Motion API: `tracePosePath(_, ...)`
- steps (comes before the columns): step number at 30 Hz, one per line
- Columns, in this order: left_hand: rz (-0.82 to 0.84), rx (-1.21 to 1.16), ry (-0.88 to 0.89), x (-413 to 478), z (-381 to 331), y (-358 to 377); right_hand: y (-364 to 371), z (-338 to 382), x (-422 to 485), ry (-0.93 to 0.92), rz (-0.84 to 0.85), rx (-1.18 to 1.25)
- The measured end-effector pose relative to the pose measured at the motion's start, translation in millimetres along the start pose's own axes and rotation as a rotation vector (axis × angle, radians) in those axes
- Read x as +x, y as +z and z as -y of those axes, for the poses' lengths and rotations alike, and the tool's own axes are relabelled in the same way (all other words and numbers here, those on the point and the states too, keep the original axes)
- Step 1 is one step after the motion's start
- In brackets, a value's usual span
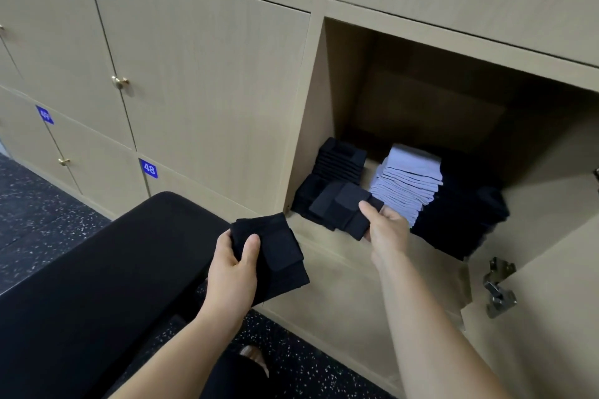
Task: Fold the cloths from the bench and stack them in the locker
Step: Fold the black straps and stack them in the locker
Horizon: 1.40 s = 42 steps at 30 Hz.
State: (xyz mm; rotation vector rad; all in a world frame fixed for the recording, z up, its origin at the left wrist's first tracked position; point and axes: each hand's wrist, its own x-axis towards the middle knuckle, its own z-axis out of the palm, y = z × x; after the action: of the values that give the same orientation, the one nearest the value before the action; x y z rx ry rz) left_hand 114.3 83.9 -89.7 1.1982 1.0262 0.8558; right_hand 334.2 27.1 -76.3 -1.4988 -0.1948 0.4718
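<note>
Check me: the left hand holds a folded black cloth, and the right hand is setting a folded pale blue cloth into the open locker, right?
Wrong on colour: the head view shows the right hand setting a folded black cloth, not pale blue, into the open locker. The pale blue stack lies inside. The left hand does hold the other folded black cloth.

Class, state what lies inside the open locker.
Left: rear black stack and front black stack; middle: pale blue stack; right: dark pile. The black cloth in the right hand covers the front stack's top.
</note>
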Motion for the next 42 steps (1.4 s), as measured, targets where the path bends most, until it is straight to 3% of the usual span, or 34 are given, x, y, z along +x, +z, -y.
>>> tracePosePath(11, 0.005, 0.039, -0.022, 43, 22, 3, 43, -10, 101, 0.059, -0.018, -0.138)
tracePosePath(27, 0.011, 0.071, -0.049, 60, 40, 2, 53, -40, 124, -0.064, 0.041, -0.335)
tracePosePath(37, 0.027, 0.046, -0.021, 55, 31, 3, 54, -35, 117, -0.115, -0.043, -0.716)
tracePosePath(42, 0.031, 0.023, -0.007, 40, 16, -2, 50, -17, 87, -0.241, -0.089, -0.871)
